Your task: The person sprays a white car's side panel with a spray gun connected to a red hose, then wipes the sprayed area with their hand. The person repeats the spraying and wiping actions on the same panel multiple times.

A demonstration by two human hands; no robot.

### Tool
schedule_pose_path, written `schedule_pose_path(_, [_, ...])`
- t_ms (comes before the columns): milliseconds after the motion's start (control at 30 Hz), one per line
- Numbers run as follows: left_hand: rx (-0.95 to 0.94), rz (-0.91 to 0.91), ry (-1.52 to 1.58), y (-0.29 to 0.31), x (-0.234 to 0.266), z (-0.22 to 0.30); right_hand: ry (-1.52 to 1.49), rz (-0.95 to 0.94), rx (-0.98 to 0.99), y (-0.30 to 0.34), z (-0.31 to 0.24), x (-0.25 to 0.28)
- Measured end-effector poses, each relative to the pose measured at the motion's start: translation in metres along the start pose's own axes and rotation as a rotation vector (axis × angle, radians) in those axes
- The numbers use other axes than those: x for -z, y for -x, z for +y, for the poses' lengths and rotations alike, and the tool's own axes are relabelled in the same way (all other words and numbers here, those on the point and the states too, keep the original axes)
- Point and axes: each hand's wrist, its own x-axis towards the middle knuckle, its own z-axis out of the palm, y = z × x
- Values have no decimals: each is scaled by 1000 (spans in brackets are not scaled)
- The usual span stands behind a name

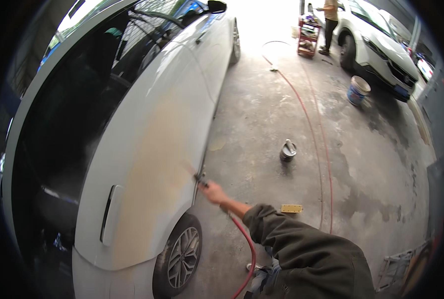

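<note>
Though outstretched, right hand (213, 192) on air gun (200, 178)

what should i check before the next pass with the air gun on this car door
1. Grip: right hand holds the air gun: ok.
2. Aim: nozzle points at the tan sanded patch on the white car door: ok.
3. Red hose trails under the forearm without visible kinks: ok.
4. Left hand position: not in view, cannot tell.
5. Floor nearby: metal can and yellow sanding block lie behind, apart from the hose: ok.
6. Patch fully dust-free: cannot tell.
</note>
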Motion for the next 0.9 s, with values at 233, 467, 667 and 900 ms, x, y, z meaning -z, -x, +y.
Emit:
schedule_pose_path(233, [1,135,-35,-27,-16,35,238,-385,288,35,-51,16])
schedule_pose_path(467, [-144,47,-1,-13,-52,161,-13,-28,157,-139,-117,91])
schedule_pose_path(667, [-90,70,35,7,-59,179,87,123,113,-169,-187,97])
schedule_pose_path(900, [-176,191,52,40,-25,149,323,-112,387,-64,-128,35])
